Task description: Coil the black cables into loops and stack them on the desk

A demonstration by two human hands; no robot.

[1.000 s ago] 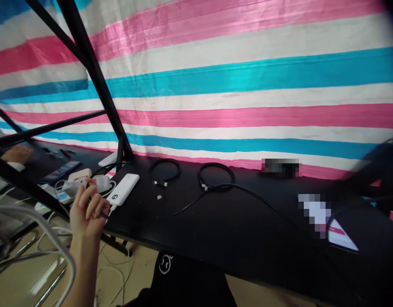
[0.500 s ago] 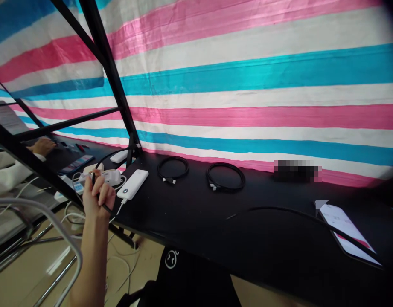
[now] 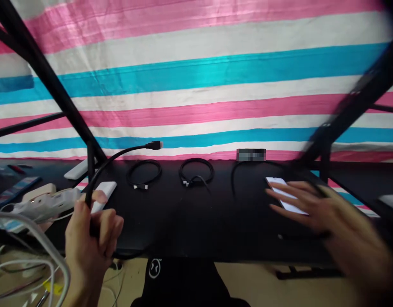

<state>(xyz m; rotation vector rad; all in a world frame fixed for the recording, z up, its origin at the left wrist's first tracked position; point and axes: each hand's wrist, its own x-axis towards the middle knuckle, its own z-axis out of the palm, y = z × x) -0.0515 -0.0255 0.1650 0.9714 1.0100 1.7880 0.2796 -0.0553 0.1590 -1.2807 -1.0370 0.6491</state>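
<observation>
We count two coils of black cable on the table, one phone, and one loose black cable clasped in our left hand. It arches above the fist to a dark plug. Our right hand, blurred, fingers stretched, partly covers the phone — whether it grips anything, we cannot tell. Our left partly hides a white power bank.

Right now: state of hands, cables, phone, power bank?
Left hand: closed around black cable.
Black cable: connector raised, unplugged.
Right hand: blurred, fingers extended; grip unclear.
Arched cable: blurred, ends unclear.
Phone: screen lit, partly covered.
Left coil: looped.
Right coil: looped.
Power bank: partly hidden.
</observation>
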